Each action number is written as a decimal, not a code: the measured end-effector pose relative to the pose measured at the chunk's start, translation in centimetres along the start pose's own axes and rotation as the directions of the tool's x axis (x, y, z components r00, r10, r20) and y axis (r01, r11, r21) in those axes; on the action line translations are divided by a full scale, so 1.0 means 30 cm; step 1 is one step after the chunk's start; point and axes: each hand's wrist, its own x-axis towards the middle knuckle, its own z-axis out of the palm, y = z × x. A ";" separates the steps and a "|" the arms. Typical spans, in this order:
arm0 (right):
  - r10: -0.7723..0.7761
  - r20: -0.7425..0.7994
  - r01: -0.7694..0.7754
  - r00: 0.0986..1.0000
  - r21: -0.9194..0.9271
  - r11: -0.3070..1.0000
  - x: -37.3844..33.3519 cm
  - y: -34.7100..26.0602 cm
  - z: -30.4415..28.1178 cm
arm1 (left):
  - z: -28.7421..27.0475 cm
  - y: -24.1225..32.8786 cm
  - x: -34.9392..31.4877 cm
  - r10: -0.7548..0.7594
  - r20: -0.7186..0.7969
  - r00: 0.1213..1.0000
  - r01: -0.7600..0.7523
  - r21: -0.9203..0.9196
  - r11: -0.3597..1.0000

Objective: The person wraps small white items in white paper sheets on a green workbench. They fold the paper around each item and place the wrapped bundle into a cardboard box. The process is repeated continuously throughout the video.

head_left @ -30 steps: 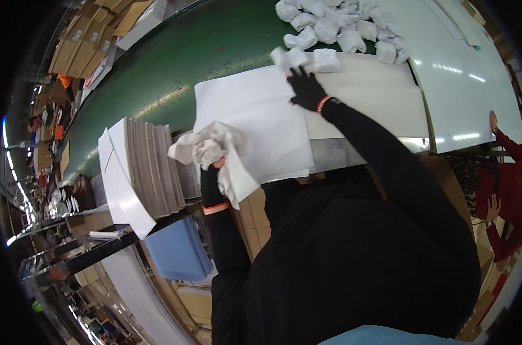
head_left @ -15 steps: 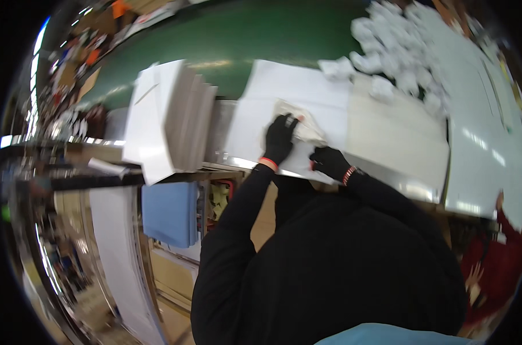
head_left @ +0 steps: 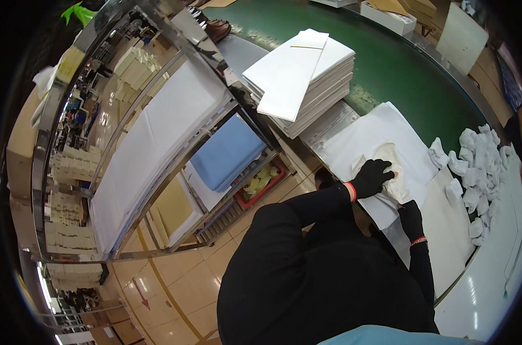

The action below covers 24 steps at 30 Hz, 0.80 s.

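Note:
A crumpled cream bundle, paper or cloth, lies on white paper sheets at the bench's near edge. My left hand, in a black glove with bare fingertips, curls over its left side and grips it. Close to its near end is my right hand, gloved the same way, its fingers bent together; the glove hides what they hold, if anything. A cream sheet spreads to the right, beside a heap of crumpled white paper wads.
A tall stack of white sheets or flat boards stands to the left on the bench. Behind runs a green belt surface. A metal-framed rack at left holds a folded blue stack. Brown shoes sit at the far left.
The view has swung left, so the bench now appears further right and tilted. My left hand stays on the cream bundle, and my right hand has come closer to its near end.

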 end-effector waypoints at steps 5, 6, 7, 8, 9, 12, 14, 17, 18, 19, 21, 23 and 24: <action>-0.157 -0.130 0.161 0.979 0.024 0.987 -0.028 -0.129 0.013 | -0.045 0.013 0.042 -0.043 -0.132 0.990 0.055 0.092 0.994; -0.132 -0.084 0.140 0.988 0.098 0.985 -0.041 -0.151 0.038 | -0.015 -0.011 0.014 -0.051 -0.142 0.989 0.066 0.101 0.993; -0.110 -0.025 0.113 0.994 0.130 0.985 -0.048 -0.179 0.059 | 0.020 -0.046 -0.020 -0.061 -0.155 0.986 0.079 0.110 0.991; -0.088 0.035 0.081 0.995 0.162 0.983 -0.051 -0.228 0.070 | 0.035 -0.060 -0.039 -0.071 -0.165 0.984 0.092 0.118 0.989; -0.191 -0.016 0.192 0.981 0.070 0.979 -0.062 -0.276 0.068 | 0.054 -0.071 -0.051 -0.131 -0.128 0.983 0.143 0.091 0.985; -0.197 0.100 0.201 0.975 -0.032 0.979 -0.065 -0.279 0.062 | 0.074 -0.046 -0.038 -0.207 -0.151 0.967 0.225 0.117 0.967; -0.251 0.013 0.251 0.968 -0.026 0.968 -0.061 -0.261 0.079 | 0.072 -0.045 -0.040 -0.228 -0.244 0.943 0.270 0.158 0.950; -0.246 0.002 0.246 0.969 0.032 0.969 -0.061 -0.195 0.101 | 0.060 -0.055 -0.054 -0.285 -0.301 0.910 0.344 0.168 0.924; -0.250 0.001 0.249 0.968 0.037 0.968 -0.059 -0.184 0.103 | 0.052 -0.059 -0.060 -0.310 -0.306 0.900 0.371 0.163 0.914; -0.249 0.003 0.249 0.969 0.047 0.967 -0.062 -0.200 0.088 | 0.047 -0.061 -0.069 -0.322 -0.312 0.894 0.384 0.161 0.909; -0.254 0.008 0.253 0.967 0.035 0.967 -0.058 -0.182 0.101 | 0.033 -0.076 -0.085 -0.349 -0.323 0.880 0.414 0.159 0.897; -0.260 0.007 0.260 0.966 -0.012 0.966 -0.050 -0.143 0.127 | 0.028 -0.111 -0.106 -0.385 -0.303 0.872 0.452 0.193 0.871; -0.241 -0.013 0.241 0.970 0.009 0.970 -0.058 -0.126 0.142 | 0.024 -0.128 -0.112 -0.403 -0.291 0.868 0.469 0.210 0.858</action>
